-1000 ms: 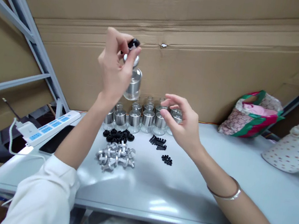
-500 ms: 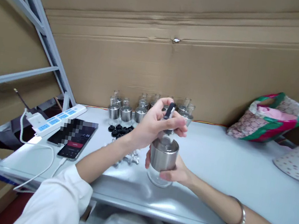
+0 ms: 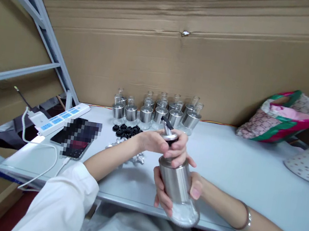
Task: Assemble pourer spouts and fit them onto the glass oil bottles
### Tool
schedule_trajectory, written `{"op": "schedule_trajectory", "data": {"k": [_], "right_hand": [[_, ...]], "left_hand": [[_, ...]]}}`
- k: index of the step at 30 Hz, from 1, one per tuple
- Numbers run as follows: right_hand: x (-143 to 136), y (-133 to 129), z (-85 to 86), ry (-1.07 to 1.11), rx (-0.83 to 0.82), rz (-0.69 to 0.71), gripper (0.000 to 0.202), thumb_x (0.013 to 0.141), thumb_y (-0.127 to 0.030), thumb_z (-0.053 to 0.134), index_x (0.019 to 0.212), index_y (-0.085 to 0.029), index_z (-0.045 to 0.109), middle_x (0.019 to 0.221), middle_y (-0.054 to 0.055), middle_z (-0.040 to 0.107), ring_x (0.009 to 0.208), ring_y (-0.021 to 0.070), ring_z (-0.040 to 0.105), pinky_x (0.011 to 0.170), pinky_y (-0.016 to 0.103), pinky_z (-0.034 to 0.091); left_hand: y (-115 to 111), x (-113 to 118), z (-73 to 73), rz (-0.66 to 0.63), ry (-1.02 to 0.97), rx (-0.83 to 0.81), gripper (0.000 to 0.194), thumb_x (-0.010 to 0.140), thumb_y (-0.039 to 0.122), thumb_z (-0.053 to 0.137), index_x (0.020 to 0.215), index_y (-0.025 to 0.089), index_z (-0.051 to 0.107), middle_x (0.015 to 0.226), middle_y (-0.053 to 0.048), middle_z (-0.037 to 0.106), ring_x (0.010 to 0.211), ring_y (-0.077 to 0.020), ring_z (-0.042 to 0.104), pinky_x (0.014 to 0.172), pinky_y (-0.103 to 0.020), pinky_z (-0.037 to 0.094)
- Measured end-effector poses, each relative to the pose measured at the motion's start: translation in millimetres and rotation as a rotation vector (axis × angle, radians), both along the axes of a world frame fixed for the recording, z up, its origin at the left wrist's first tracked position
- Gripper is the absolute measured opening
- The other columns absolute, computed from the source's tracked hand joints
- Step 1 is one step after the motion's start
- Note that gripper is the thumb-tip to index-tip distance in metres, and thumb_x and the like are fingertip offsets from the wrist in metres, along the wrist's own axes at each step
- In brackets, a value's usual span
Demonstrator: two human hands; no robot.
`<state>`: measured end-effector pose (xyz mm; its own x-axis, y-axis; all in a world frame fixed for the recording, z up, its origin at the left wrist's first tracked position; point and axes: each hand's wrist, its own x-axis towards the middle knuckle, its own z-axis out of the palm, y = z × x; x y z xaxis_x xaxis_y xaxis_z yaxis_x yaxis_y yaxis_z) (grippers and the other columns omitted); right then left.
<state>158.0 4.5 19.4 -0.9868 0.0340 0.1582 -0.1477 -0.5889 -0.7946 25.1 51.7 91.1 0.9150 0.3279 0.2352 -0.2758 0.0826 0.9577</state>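
A glass bottle with a brushed metal sleeve (image 3: 175, 181) is tilted over the table's front edge, its clear base toward the lower right. My right hand (image 3: 177, 191) is wrapped round the sleeve and lower glass. At the bottle's neck, my left hand (image 3: 167, 145) has its fingers closed round the metal collar of a pourer top (image 3: 168, 127). The top's thin spout carries a black flap at its tip. The neck itself is hidden behind my left fingers.
Several sleeved bottles (image 3: 145, 115) stand in rows by the cardboard wall. Before them lie black rings (image 3: 125, 130) and silver spouts (image 3: 137, 157). Phones (image 3: 77, 138) and a power strip (image 3: 64, 119) are at left. A patterned bag (image 3: 280, 118) stands at the back right.
The held bottle has come lower and closer and now tilts, base to the right. My left fingers have moved from the black flap down to the collar. My right hand has shifted down with the bottle.
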Motion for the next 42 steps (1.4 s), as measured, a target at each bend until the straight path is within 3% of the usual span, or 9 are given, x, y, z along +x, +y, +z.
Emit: {"op": "schedule_trajectory", "data": {"k": [7, 11, 14, 20, 23, 27, 31, 37, 42], "right_hand": [[0.2, 1.1, -5.7, 0.060, 0.063, -0.109, 0.052, 0.054, -0.033, 0.080, 0.094, -0.016, 0.052, 0.079, 0.003, 0.064, 0.075, 0.0169, 0.064, 0.087, 0.039, 0.046], [1.7, 4.7, -10.4, 0.013, 0.275, -0.271, 0.054, 0.054, -0.022, 0.081, 0.100, -0.014, 0.054, 0.091, 0.007, 0.065, 0.086, 0.0188, 0.062, 0.079, 0.036, 0.049], [4.1, 7.5, -8.4, -0.032, 0.397, -0.389, 0.056, 0.056, -0.030, 0.082, 0.102, -0.015, 0.055, 0.093, 0.006, 0.064, 0.085, 0.0185, 0.060, 0.077, 0.035, 0.049], [7.7, 10.4, 2.8, -0.193, 0.785, -0.506, 0.041, 0.060, -0.025, 0.075, 0.098, -0.016, 0.062, 0.098, 0.006, 0.063, 0.092, 0.0207, 0.059, 0.087, 0.037, 0.047], [7.8, 8.7, 3.1, -0.175, 0.720, -0.565, 0.041, 0.061, -0.030, 0.075, 0.097, -0.016, 0.060, 0.096, 0.006, 0.064, 0.090, 0.0214, 0.061, 0.085, 0.038, 0.049], [6.0, 5.6, 0.2, -0.165, 0.621, -0.670, 0.043, 0.061, -0.039, 0.077, 0.093, -0.016, 0.059, 0.092, 0.007, 0.066, 0.083, 0.0210, 0.063, 0.077, 0.037, 0.052], [5.9, 6.7, 2.3, -0.207, 0.682, -0.750, 0.041, 0.063, -0.046, 0.076, 0.086, -0.016, 0.062, 0.087, 0.006, 0.067, 0.081, 0.0205, 0.063, 0.075, 0.036, 0.052], [5.6, 11.5, 3.2, -0.237, 0.673, -0.845, 0.036, 0.061, -0.040, 0.076, 0.084, -0.017, 0.062, 0.081, 0.005, 0.067, 0.078, 0.0213, 0.063, 0.072, 0.036, 0.053], [0.3, 6.0, 4.5, -0.270, 0.681, -0.940, 0.028, 0.059, -0.028, 0.075, 0.081, -0.019, 0.060, 0.079, 0.004, 0.066, 0.077, 0.0198, 0.063, 0.070, 0.033, 0.053]], "left_hand": [[-11.7, 10.2, 1.9, -0.067, -0.072, -0.162, 0.056, 0.053, 0.053, 0.081, 0.053, 0.019, 0.037, 0.040, 0.010, 0.037, 0.040, -0.0068, 0.045, 0.077, -0.033, 0.049], [-20.4, 11.8, -0.5, -0.062, -0.004, -0.109, 0.047, 0.059, 0.048, 0.081, 0.057, 0.018, 0.045, 0.039, 0.012, 0.038, 0.035, -0.0035, 0.038, 0.068, -0.029, 0.048], [-22.9, 8.3, 3.6, -0.010, 0.035, -0.066, 0.045, 0.059, 0.046, 0.081, 0.056, 0.018, 0.046, 0.038, 0.011, 0.038, 0.035, -0.0039, 0.038, 0.061, -0.029, 0.047], [-26.2, 3.7, 16.2, -0.023, 0.182, 0.049, 0.037, 0.057, 0.029, 0.084, 0.055, 0.016, 0.049, 0.042, 0.009, 0.042, 0.037, -0.0044, 0.039, 0.043, -0.023, 0.037], [-31.7, 5.8, 20.8, 0.136, 0.142, 0.057, 0.041, 0.058, 0.031, 0.083, 0.052, 0.016, 0.046, 0.041, 0.009, 0.040, 0.037, -0.0042, 0.041, 0.042, -0.021, 0.036], [-39.6, 9.6, 22.0, 0.469, 0.122, 0.141, 0.041, 0.063, 0.038, 0.079, 0.054, 0.016, 0.045, 0.042, 0.007, 0.046, 0.039, -0.0062, 0.048, 0.044, -0.021, 0.040], [-42.4, 11.5, 17.8, 0.685, 0.118, 0.286, 0.038, 0.070, 0.041, 0.073, 0.057, 0.016, 0.047, 0.046, 0.004, 0.054, 0.042, -0.0070, 0.051, 0.046, -0.021, 0.042], [-39.1, 15.2, 8.2, 0.877, 0.051, 0.345, 0.033, 0.072, 0.043, 0.071, 0.071, 0.018, 0.049, 0.048, 0.006, 0.052, 0.044, -0.0077, 0.052, 0.046, -0.020, 0.042], [-37.4, 16.1, 7.5, 0.886, -0.001, 0.354, 0.033, 0.072, 0.043, 0.070, 0.074, 0.018, 0.049, 0.047, 0.008, 0.049, 0.041, -0.0062, 0.049, 0.044, -0.020, 0.040]]}}
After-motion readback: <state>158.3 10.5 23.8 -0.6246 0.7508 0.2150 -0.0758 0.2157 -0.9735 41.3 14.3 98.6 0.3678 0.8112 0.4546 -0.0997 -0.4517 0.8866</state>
